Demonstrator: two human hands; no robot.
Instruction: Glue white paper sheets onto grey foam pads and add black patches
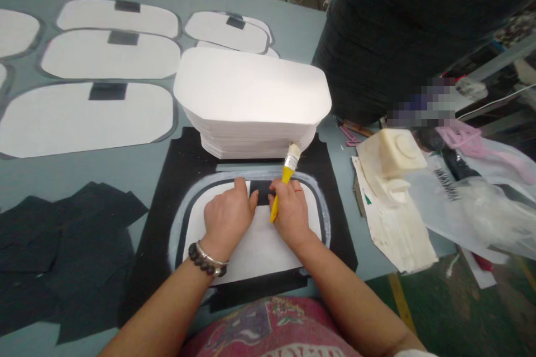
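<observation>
My left hand [228, 217] presses down on a white shaped sheet [259, 251] that lies on a black mat [167, 201] with a whitish glue outline. Its fingertips touch a small black rectangular patch [263, 195] near the sheet's far edge. My right hand [291, 212] also rests on the patch while gripping a yellow-handled brush [285, 178] whose pale bristles point up and away. A tall stack of white sheets [251, 103] stands just beyond the mat.
Several white sheets with black patches [109, 56] lie spread at the far left. Black fabric pieces [62, 245] sit at the near left. A cream plastic glue container [391, 156] stands on paper at the right, beside plastic bags. A person in black [397, 28] stands behind.
</observation>
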